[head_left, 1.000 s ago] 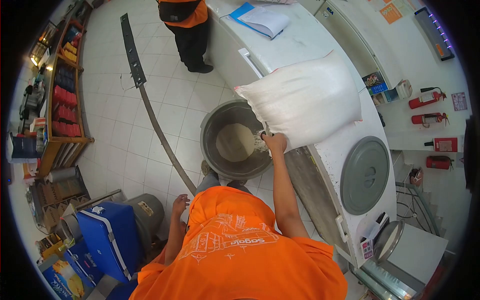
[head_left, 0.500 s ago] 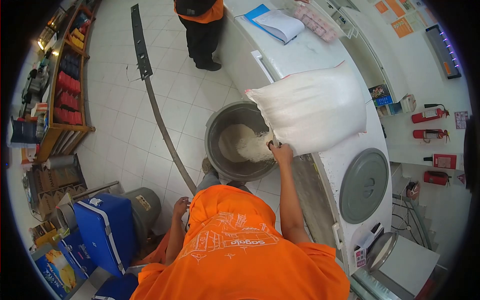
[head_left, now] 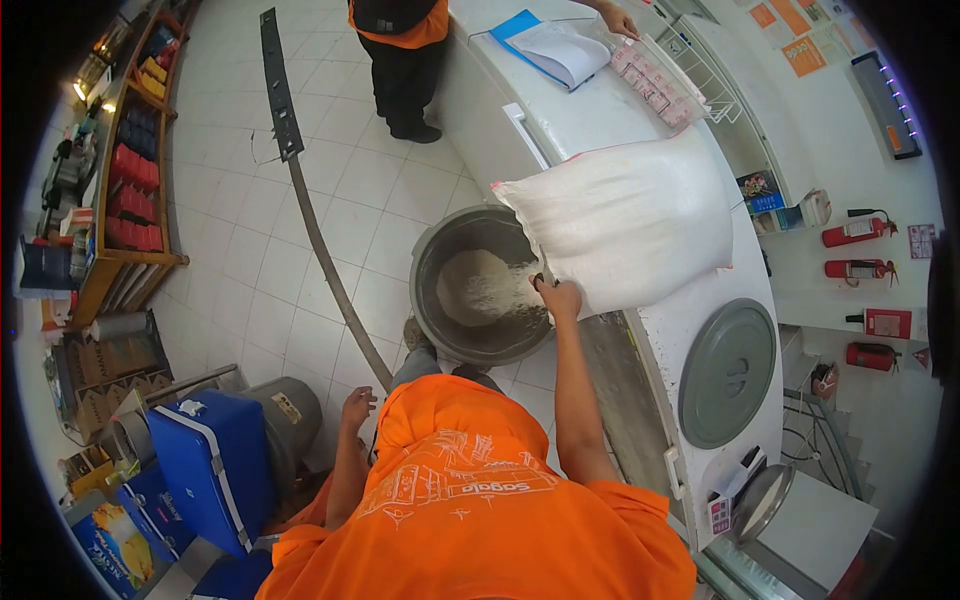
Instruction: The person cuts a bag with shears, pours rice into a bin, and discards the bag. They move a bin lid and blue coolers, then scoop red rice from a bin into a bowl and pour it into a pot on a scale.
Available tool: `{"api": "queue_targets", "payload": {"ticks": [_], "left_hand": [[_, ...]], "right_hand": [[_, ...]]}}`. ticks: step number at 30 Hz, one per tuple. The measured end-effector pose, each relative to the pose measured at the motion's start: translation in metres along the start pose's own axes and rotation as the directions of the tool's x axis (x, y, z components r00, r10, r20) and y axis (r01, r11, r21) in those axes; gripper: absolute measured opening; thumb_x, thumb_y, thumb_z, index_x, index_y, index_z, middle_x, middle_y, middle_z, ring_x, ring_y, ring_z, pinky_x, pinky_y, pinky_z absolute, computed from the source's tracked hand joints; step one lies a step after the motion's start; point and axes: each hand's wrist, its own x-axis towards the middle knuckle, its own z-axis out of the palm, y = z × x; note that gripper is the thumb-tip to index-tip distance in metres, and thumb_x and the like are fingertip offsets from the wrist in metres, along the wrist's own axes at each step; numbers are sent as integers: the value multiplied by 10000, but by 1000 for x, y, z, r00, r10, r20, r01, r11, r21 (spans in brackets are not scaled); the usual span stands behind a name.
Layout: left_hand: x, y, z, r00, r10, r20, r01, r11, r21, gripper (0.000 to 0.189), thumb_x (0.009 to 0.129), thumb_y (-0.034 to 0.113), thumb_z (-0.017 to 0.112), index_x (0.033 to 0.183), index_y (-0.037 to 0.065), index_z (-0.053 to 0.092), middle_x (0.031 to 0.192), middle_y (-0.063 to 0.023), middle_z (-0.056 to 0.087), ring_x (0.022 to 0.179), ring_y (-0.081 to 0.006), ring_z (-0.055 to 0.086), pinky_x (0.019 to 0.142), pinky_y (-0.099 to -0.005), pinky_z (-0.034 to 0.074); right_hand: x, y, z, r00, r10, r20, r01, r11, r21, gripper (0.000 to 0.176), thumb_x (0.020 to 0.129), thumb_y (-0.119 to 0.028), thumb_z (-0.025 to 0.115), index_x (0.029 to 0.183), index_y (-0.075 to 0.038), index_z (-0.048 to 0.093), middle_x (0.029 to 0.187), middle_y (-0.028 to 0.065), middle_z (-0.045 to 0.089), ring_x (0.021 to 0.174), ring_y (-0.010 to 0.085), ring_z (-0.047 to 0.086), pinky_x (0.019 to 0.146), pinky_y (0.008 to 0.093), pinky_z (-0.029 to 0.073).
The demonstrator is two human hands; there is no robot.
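Note:
A large white sack (head_left: 640, 225) lies on the white counter, its open mouth over a round grey bin (head_left: 433, 318) on the floor. Pale grains pour from the mouth onto a heap of grains (head_left: 470, 287) inside the bin. At the sack's mouth, my right hand (head_left: 560, 297) is closed around a small dark-handled tool, mostly hidden by the fingers. My left hand (head_left: 358, 408) hangs beside my body, away from the sack, with its fingers curled apart and nothing in it.
A co-worker (head_left: 403, 65) stands behind the counter's far end; a hand (head_left: 617, 20) reaches near a wire basket (head_left: 715, 100). A grey lid (head_left: 728, 372) lies on the counter (head_left: 660, 340). Blue boxes (head_left: 205, 465) stand at left. A hose (head_left: 325, 250) crosses the floor view.
More grains have fallen toward the bin. My right hand has shifted slightly up and left at the sack's mouth. Another person's hand has appeared by the basket, and the pink packages there show more clearly.

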Motion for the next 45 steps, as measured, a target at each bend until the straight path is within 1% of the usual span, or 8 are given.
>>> {"api": "queue_targets", "payload": {"ticks": [12,15,17,23,38,41,43,45], "left_hand": [[10,7,0,999,19,26,-19,1000,24,341,951,272,491,1206,62,572,986,-113,684,760,-174,629,567,-272,463],[5,0,-2,999,28,-16,-28,999,-45,346,945,259,489,1219,64,567,1001,-111,682,770,-179,628,585,-276,467],[0,-8,-2,999,24,-28,-26,997,-73,353,940,255,490,1228,65,563,1012,-111,680,784,-185,630,603,-281,471],[-15,-32,-3,997,-83,-4,83,997,-2,394,915,281,504,1249,79,555,1035,-111,676,824,-201,630,654,-307,477],[4,-8,-9,999,-37,0,37,999,-38,345,931,256,506,1223,86,573,1000,-106,681,774,-176,630,598,-282,458],[-2,11,-8,999,-7,37,7,1000,5,364,961,288,468,1258,88,534,1086,-104,649,898,-208,621,765,-351,488],[1,11,-5,1000,21,10,-20,1000,-23,340,942,256,492,1225,81,567,1006,-106,680,789,-179,629,589,-272,454],[3,10,-5,999,8,32,-7,1000,-8,343,943,257,491,1227,80,565,1008,-103,680,796,-182,630,601,-280,459]], "right_hand": [[6,21,16,997,-70,27,69,997,21,793,627,-695,703,786,82,693,776,264,672,846,402,669,766,457,502],[-9,25,8,984,-70,164,66,997,31,721,663,-614,714,886,72,700,896,263,682,912,397,660,791,443,513],[-9,25,14,996,-91,1,90,992,89,798,637,-707,681,757,82,691,761,261,668,799,400,664,743,461,495],[12,7,25,997,-20,-75,23,999,38,799,620,-714,688,750,74,694,757,259,668,779,396,664,728,462,495],[24,8,39,995,-16,-103,30,990,135,726,589,-681,739,601,34,616,653,208,636,673,373,640,668,459,483],[31,7,38,1000,-2,-30,5,994,111,717,584,-671,750,590,32,611,647,207,634,677,371,640,667,457,480],[35,9,36,999,-34,-17,36,993,111,716,588,-671,748,590,32,614,639,207,631,671,372,639,665,457,481],[31,12,34,998,-63,-4,64,991,114,715,591,-672,745,589,32,617,631,207,628,665,374,637,663,458,482]]}}
